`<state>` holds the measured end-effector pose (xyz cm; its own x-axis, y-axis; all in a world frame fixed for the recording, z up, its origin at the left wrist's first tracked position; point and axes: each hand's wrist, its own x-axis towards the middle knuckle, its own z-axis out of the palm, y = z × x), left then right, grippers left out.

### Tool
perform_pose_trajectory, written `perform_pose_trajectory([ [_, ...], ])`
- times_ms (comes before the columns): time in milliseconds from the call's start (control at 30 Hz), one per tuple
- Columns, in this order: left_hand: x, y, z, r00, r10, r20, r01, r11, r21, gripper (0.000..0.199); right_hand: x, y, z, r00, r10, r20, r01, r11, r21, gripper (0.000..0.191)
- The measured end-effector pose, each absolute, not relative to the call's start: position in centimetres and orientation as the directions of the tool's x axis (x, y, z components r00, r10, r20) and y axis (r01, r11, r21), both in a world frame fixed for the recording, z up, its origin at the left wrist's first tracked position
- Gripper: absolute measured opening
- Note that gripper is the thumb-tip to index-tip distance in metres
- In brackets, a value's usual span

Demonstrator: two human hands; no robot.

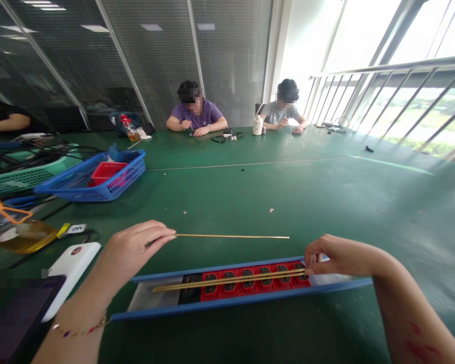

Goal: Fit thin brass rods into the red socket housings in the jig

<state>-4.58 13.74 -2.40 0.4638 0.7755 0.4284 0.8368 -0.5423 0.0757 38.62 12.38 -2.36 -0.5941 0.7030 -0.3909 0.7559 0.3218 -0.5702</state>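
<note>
Sticks of thin pale wood (231,280) lie lengthwise over a blue-railed tray (242,302), their right ends lost under the fingers of the right hand (328,257); the overlap makes their exact number hard to tell. That hand is closed to a narrow pinch on them, and with its wrist it covers part of the tray's right end. Beneath the sticks, red moulded inserts (256,288) hold dark pieces (247,285), each partly crossed by the wood, so their shape cannot be fully read.

Left hand (140,245) likewise pinches narrowly, thumb against fingers, holding one single stick (231,236) by its left end; that tip is hidden in the grip. The rest stretches level above the green table (220,199), beyond the tray's far rail. At lower left, a dark-screened device (26,323) is cut off by the frame and partly pixelated, with a white object (76,268) just beside it.
</note>
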Motion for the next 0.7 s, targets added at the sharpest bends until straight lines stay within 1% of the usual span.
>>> perform_pose_trajectory([
  [133, -3.4, 15.3, -4.1, 0.451, 0.862, 0.233, 0.848, -0.495, 0.190, 0.029, 38.6, 12.4, -2.3, -0.608, 0.698, -0.377, 0.746, 0.342, -0.571, 0.022],
  [200, -3.0, 15.7, -4.9, 0.437, 0.885, 0.163, 0.856, -0.464, 0.227, 0.029, 38.6, 12.3, -2.2, -0.612, 0.700, -0.369, 0.742, 0.346, -0.575, 0.022],
  [400, -2.7, 16.5, -6.7, 0.367, 0.930, 0.018, 0.895, -0.359, 0.264, 0.024, 38.5, 12.3, -1.8, -0.602, 0.733, -0.317, 0.736, 0.356, -0.575, 0.025],
  [500, -2.6, 16.6, -7.4, 0.353, 0.935, -0.032, 0.901, -0.330, 0.280, 0.023, 38.5, 12.3, -1.5, -0.592, 0.747, -0.304, 0.739, 0.352, -0.575, 0.027],
  [600, -2.5, 16.8, -7.9, 0.363, 0.931, -0.040, 0.897, -0.337, 0.288, 0.023, 38.3, 12.3, -1.2, -0.580, 0.760, -0.294, 0.736, 0.334, -0.589, 0.032],
  [700, -2.5, 16.8, -8.3, 0.360, 0.932, -0.047, 0.897, -0.332, 0.294, 0.022, 38.0, 12.2, -0.8, -0.579, 0.770, -0.269, 0.703, 0.305, -0.642, 0.039],
])
